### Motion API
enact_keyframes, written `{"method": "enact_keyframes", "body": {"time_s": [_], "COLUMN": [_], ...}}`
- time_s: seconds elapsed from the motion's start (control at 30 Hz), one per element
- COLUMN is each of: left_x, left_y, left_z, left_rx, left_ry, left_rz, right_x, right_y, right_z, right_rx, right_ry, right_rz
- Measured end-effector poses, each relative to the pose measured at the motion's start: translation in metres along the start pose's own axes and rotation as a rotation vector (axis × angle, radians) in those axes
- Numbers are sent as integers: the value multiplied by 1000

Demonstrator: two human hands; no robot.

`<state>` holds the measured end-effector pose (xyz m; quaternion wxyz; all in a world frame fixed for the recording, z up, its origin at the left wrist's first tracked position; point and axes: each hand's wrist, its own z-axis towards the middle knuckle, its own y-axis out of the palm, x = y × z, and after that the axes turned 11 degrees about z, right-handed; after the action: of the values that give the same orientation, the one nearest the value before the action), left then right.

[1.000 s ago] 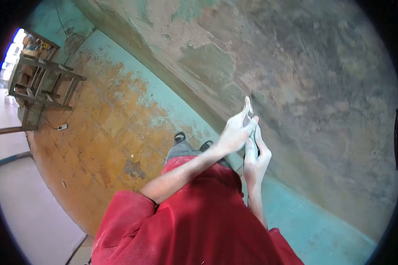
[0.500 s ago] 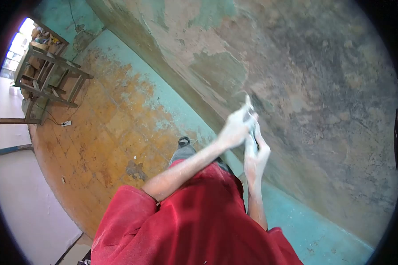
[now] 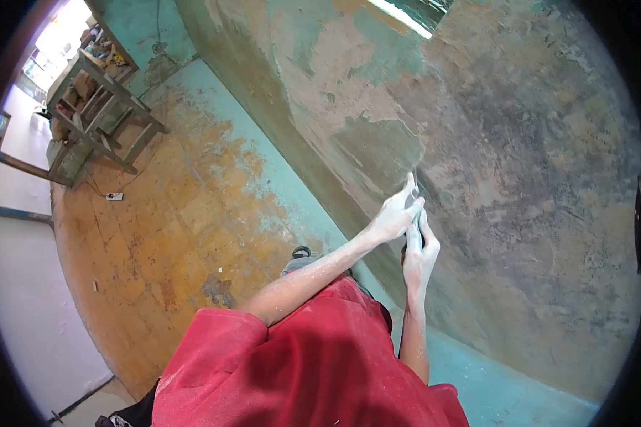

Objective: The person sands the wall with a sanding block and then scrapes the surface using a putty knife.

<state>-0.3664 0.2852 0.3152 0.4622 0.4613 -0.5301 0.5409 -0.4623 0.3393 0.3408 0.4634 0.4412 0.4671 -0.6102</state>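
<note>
Both my hands are coated in white dust and meet close against the patchy wall (image 3: 491, 213). My right hand (image 3: 420, 260) is closed round a small scraper-like tool, and a dark end of it (image 3: 404, 253) shows beside the palm. My left hand (image 3: 392, 219) presses at the tool's upper part, its index finger stretched toward the wall and its other fingers bent. A bit of grey surface (image 3: 416, 192) shows between the left fingers. Most of the tool is hidden by the hands, so I cannot tell its exact kind.
A wooden frame stand (image 3: 107, 107) holds a heap of things at the far left. A white power socket (image 3: 114, 196) with a cord lies on the worn orange floor (image 3: 164, 249). My shoe (image 3: 301, 252) stands near the turquoise floor border. A bright opening (image 3: 402, 16) cuts the wall's top.
My view has tilted up, bringing the wall opening into sight. My hands stay together at the wall and appear sharper and slightly lower in view.
</note>
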Motion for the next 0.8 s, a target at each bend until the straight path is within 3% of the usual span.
{"method": "enact_keyframes", "body": {"time_s": [0.07,0.13,0.2,0.23,0.27,0.33,0.37,0.4,0.47,0.6,0.67,0.73,0.8], "left_x": [4,10,16,20,22,30,34,39,7,40,40,40,42], "left_y": [-5,-6,-4,0,0,-4,-14,-32,-8,-29,-35,-30,-24], "left_z": [7,6,0,-3,-2,7,11,15,14,19,17,14,12], "left_rx": [-79,-171,-202,-179,-188,24,-38,-255,0,-175,-187,-189,-126], "left_ry": [-40,-71,35,54,49,120,30,-107,172,-35,-4,33,158], "left_rz": [-149,-183,-56,-35,-40,-117,-184,-243,-61,-99,-119,-102,56], "right_x": [-27,-24,-25,-31,-35,-36,-13,-22,-22,-47,-35,-54,-66], "right_y": [5,-2,-5,-8,-4,3,3,15,13,26,39,40,18], "right_z": [5,-3,-6,-10,-7,10,14,12,3,8,-2,-2,2], "right_rx": [-44,5,33,94,102,56,17,53,69,95,143,223,128], "right_ry": [217,208,17,159,165,235,95,103,95,164,-91,164,305], "right_rz": [112,112,42,104,98,165,35,62,69,49,-93,93,106]}}
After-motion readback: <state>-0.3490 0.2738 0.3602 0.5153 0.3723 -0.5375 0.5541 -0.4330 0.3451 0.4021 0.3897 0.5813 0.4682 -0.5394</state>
